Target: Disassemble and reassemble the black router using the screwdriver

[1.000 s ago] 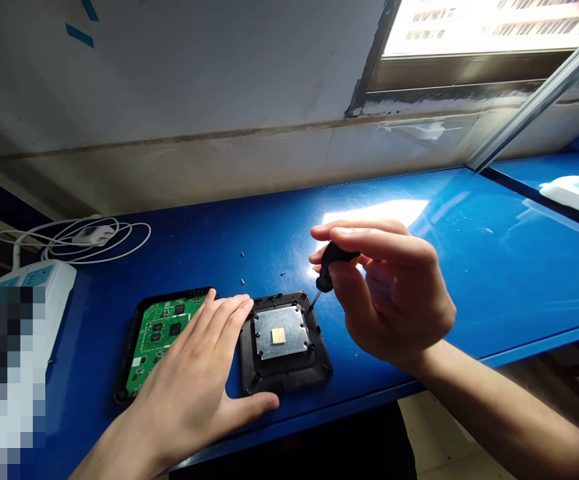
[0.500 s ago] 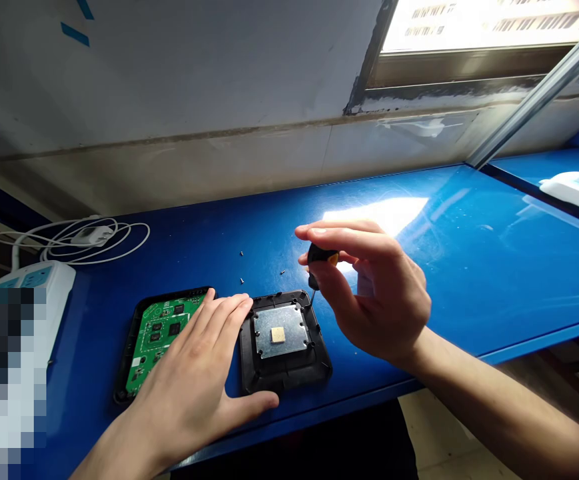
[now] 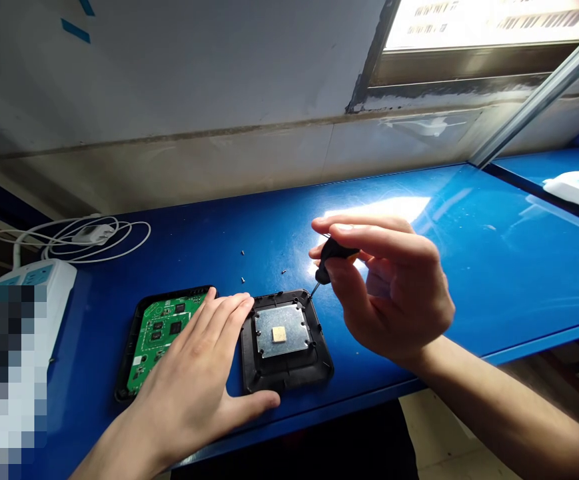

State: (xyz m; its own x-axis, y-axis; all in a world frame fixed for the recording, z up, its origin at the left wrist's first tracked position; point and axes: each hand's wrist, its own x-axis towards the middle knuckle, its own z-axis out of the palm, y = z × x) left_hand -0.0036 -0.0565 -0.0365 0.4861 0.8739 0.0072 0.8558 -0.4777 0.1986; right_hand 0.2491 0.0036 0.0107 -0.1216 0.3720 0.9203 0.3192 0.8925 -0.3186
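My right hand (image 3: 389, 287) grips a small screwdriver (image 3: 330, 257) with a black and yellow handle. The driver leans to the right, its tip at the far right corner of a black plastic cover (image 3: 289, 380). On that cover sits a silver metal plate (image 3: 294, 343) with a small beige pad (image 3: 279, 334) at its middle. My left hand (image 3: 199, 353) is open, fingers stretched, with fingertips at the cover's left edge and the thumb by its near edge. Beneath and beside that hand lies a green circuit board (image 3: 156, 320) in a black casing, partly hidden.
Several small screws (image 3: 242, 280) lie on the blue table (image 3: 204, 233) beyond the cover. At the left are a white power strip (image 3: 62, 280) and a coiled white cable (image 3: 132, 243) with an adapter. A metal post (image 3: 519, 113) stands at the back right.
My right hand has shifted right, and the screwdriver has gone from nearly upright to tilted, its tip still at the cover's corner. My left hand stays in place.
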